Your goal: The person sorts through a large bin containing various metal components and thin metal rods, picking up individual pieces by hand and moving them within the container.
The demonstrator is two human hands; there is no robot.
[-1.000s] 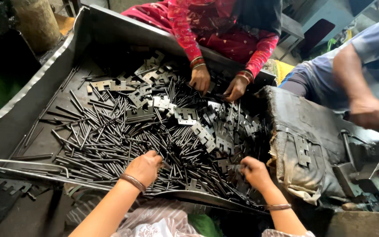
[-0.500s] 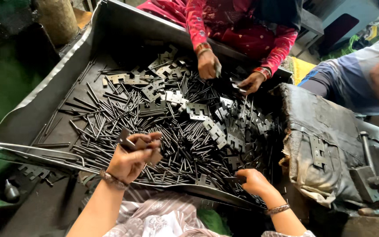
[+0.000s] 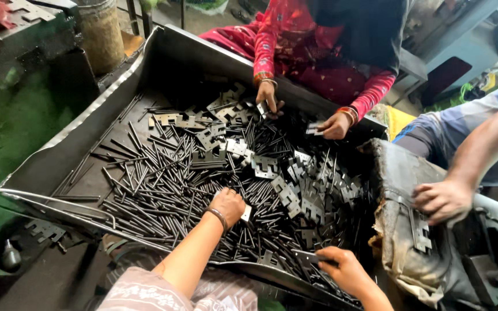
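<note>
A large metal tray (image 3: 82,144) holds a heap of thin dark metal pins (image 3: 157,178) and several flat notched hinge plates (image 3: 286,193). My left hand (image 3: 230,205) rests knuckles up on the pile, fingers curled around a pale hinge plate (image 3: 245,213) that sticks out beside it. My right hand (image 3: 341,266) is at the tray's near rim, pinching a flat dark metal plate (image 3: 305,257) between thumb and fingers.
Across the tray a person in red sleeves picks at plates with both hands (image 3: 269,97) (image 3: 334,125). At the right another person's hand (image 3: 442,200) rests by worn cloth (image 3: 402,230) draped over a machine. A drum (image 3: 100,34) stands at the far left.
My left hand, lifted with pins half a second ago, has come down onto the pile further right. My right hand has drawn back to the near rim with a plate.
</note>
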